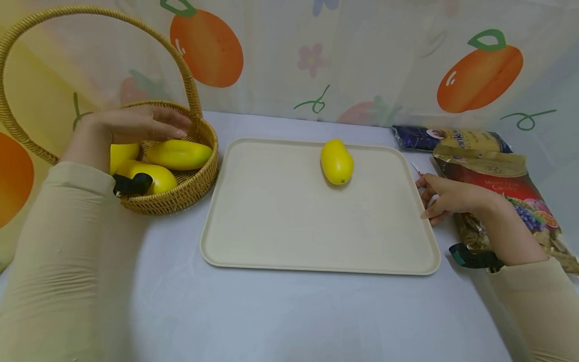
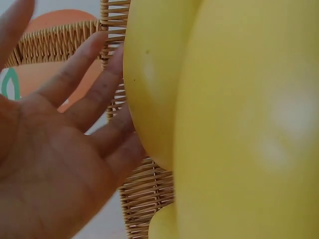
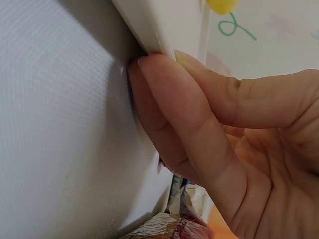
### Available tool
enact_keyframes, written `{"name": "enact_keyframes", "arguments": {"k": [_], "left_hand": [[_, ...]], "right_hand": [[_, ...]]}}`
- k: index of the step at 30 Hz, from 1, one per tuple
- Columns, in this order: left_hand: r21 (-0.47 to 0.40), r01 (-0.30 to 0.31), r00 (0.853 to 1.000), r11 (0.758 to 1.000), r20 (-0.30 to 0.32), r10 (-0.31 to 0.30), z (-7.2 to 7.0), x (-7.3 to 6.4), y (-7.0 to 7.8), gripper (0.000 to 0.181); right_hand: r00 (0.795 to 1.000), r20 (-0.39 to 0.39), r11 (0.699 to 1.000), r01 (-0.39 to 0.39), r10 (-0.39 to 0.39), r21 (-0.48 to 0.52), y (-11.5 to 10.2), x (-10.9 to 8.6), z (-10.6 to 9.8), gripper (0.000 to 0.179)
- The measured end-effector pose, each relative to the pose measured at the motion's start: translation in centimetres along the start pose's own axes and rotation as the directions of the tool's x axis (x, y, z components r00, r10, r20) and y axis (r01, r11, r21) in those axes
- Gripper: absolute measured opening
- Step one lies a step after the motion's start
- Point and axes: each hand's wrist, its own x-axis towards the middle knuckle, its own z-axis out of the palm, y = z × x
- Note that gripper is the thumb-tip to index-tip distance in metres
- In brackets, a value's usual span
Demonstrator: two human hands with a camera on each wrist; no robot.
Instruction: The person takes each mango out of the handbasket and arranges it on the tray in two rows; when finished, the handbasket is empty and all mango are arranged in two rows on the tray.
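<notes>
My left hand (image 1: pixel 147 123) is over the wicker basket (image 1: pixel 169 203), its fingers fairly straight and palm down. In the left wrist view its fingertips reach the side of a smooth yellow fruit (image 2: pixel 154 84), with a larger yellow fruit (image 2: pixel 249 119) filling the right of that view. Several yellow fruits lie in the basket, including a long one (image 1: pixel 181 155) just below the hand. Another yellow fruit (image 1: pixel 336 163) lies on the cream tray (image 1: pixel 289 226), towards its back edge. At the tray's right rim, my right hand (image 1: pixel 452 196) pinches the edge between thumb and fingers.
A tall wicker handle (image 1: pixel 192 90) arches over the basket. Behind and beside the right hand lie a blue-and-gold packet (image 1: pixel 457 140) and a red-and-gold candy bag (image 1: pixel 511 186). A fruit-printed curtain (image 1: pixel 280 60) hangs behind the white-covered table (image 1: pixel 294 317).
</notes>
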Motion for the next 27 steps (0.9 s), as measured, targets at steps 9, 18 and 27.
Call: {"name": "enact_keyframes", "arguments": {"k": [9,18,27], "left_hand": [[-0.012,-0.068,0.989,0.998,0.129,0.069,0.43,-0.07,-0.36,0.069],[-0.011,-0.031,0.969,0.999,0.243,0.032,0.41,0.01,-0.46,0.071],[0.023,0.043,0.959,0.999,0.281,-0.048,0.35,0.26,-0.54,0.075]], "right_hand": [[1.000,-0.007,1.000,-0.001,0.001,-0.006,-0.01,-0.08,0.00,0.078],[1.000,-0.002,1.000,0.001,-0.001,-0.002,0.04,-0.03,-0.08,0.079],[1.000,0.003,1.000,-0.003,0.003,-0.006,-0.10,-0.01,-0.06,0.078]]}}
